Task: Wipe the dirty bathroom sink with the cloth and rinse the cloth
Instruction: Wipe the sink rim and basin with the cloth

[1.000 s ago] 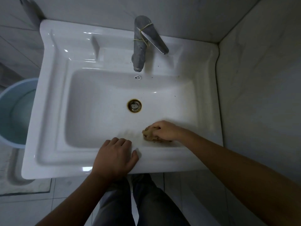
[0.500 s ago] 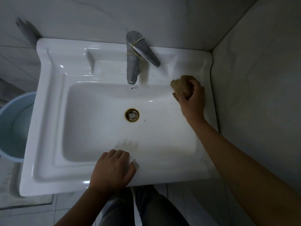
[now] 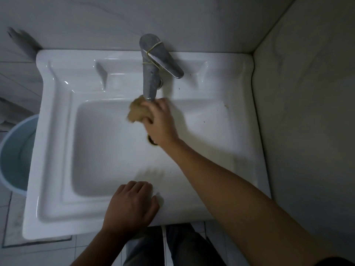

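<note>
A white rectangular sink (image 3: 57, 143) fills the view, with small dark specks on its right ledge. My right hand (image 3: 161, 123) grips a crumpled brown cloth (image 3: 138, 110) against the back wall of the basin, just below the spout of the metal tap (image 3: 151, 77). The hand covers most of the brass drain (image 3: 151, 141). My left hand (image 3: 132, 206) rests flat on the sink's front rim, fingers together, holding nothing. No water is seen running from the tap.
A light blue bucket (image 3: 15, 156) stands on the floor left of the sink. Tiled walls close in behind and to the right (image 3: 307, 112). My legs (image 3: 172, 246) show below the front rim. A rubber band wraps the tap.
My right hand swept the cloth from the front of the basin to the back right corner, then left to under the tap. The left hand stayed on the front rim.
</note>
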`<state>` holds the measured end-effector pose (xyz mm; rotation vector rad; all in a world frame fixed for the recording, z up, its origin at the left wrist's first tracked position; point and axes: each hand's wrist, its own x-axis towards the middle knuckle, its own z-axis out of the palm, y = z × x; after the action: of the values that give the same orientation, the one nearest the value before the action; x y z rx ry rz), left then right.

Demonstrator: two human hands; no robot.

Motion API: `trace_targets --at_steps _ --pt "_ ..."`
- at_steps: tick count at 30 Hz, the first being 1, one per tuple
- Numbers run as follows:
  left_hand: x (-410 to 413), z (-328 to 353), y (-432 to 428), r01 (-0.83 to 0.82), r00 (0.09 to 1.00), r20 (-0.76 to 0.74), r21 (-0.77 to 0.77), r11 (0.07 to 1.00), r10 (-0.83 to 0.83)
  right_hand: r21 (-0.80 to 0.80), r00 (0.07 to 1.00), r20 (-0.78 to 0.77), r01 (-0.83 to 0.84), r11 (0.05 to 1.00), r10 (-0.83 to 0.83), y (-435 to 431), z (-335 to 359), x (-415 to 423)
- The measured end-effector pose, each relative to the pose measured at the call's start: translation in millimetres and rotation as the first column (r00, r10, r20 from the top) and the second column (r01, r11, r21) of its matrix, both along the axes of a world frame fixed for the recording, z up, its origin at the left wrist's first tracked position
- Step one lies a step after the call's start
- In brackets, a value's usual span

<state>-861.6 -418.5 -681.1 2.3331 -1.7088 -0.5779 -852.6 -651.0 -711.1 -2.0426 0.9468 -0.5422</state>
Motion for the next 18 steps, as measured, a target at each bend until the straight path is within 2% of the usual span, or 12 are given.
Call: trace_targets --at_steps 2,6,9,14,18 --pt "-1 1 -1 0.003 1.0 0.0 -0.001 1.0 -0.003 -0.013 0.994 -0.032 -0.105 0.994 0.105 15 0 2" --pt "0 0 -1 0.0 1.0 -0.003 0.0 1.0 0.0 0.0 0.998 -0.064 -0.027 1.0 0.027 10 13 -38" --pt "1 -2 0 -0.001 1.0 -0.002 0.006 1.0 0.001 -0.084 0.981 -0.188 0.039 0.996 -0.054 -27 36 -89" --pt "0 0 -1 -0.001 1.0 -0.008 0.011 1.0 0.001 -0.25 0.83 -0.545 -0.024 0.968 -0.12 -119 77 -152" --pt "-1 2 -1 -0.002 1.0 -0.004 0.023 1.0 0.002 -0.297 0.741 -0.646 -0.022 0.955 -0.184 -136 72 -150"
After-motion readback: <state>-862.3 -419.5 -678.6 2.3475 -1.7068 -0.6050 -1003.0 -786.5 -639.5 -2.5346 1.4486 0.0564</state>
